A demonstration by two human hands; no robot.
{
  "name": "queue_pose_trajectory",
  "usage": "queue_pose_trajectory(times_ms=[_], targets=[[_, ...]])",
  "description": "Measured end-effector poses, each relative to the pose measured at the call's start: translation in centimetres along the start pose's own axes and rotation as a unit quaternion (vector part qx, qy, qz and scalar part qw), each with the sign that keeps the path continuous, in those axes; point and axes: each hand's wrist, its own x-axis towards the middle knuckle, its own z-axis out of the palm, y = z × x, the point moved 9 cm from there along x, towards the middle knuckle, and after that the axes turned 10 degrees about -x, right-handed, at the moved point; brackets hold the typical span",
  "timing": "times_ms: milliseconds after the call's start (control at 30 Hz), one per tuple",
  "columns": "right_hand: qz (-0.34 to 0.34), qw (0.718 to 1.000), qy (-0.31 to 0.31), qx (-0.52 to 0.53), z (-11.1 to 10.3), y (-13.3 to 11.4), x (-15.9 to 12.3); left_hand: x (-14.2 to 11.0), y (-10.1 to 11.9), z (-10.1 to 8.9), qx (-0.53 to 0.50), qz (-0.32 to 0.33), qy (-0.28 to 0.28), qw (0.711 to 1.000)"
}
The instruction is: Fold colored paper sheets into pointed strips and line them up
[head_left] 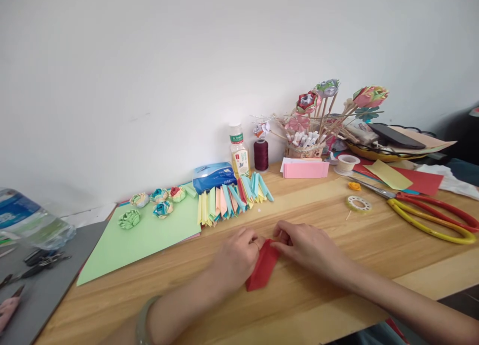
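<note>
A folded strip of red paper (263, 269) lies slanted on the wooden table in front of me. My left hand (239, 255) is closed on its left edge near the top, fingers curled over it. At the upper right corner of the paper, my right hand (299, 245) pinches with thumb and index finger. Just beyond my hands stands a row of folded paper pieces (224, 203) in yellow, green, pink and blue. Several folded paper flowers (162, 209) rest on a light green sheet (149, 248) to the left.
Large scissors (426, 205) with red and yellow handles lie at right, near a tape roll (358, 203). At the back stand a bottle (239, 150), a thread spool (261, 154), pink paper strips (305, 169) and a basket of paper flowers (305, 149). Pliers (11, 305) lie far left.
</note>
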Motion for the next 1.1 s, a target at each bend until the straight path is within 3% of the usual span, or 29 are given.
queue_pose_trajectory(times_ms=[200, 300, 433, 600, 867, 1100], targets=[[-0.007, 0.998, 0.017, -0.065, -0.1, -1.0, -0.4, 0.0, -0.4, -0.1, -0.005, -0.044, 0.002, 0.999], [-0.004, 1.0, 0.021, -0.019, 0.0, -0.9, 0.2, 0.0, -0.7, -0.2, -0.01, -0.054, 0.009, 0.998], [-0.04, 0.995, 0.048, 0.079, 0.1, -0.3, 1.8, 0.1, -0.3, -0.4, -0.019, -0.019, 0.026, 0.999], [-0.06, 0.99, 0.055, 0.118, 0.4, 0.4, 3.1, 0.1, 0.2, -0.6, -0.015, 0.034, 0.039, 0.999], [-0.045, 0.99, 0.073, 0.116, 0.1, 0.4, 3.0, 0.5, 0.3, -0.8, -0.019, 0.071, 0.012, 0.997], [-0.141, 0.979, 0.116, 0.087, 0.4, -0.8, 1.5, 0.3, -0.2, -1.2, -0.018, 0.103, 0.011, 0.994]])
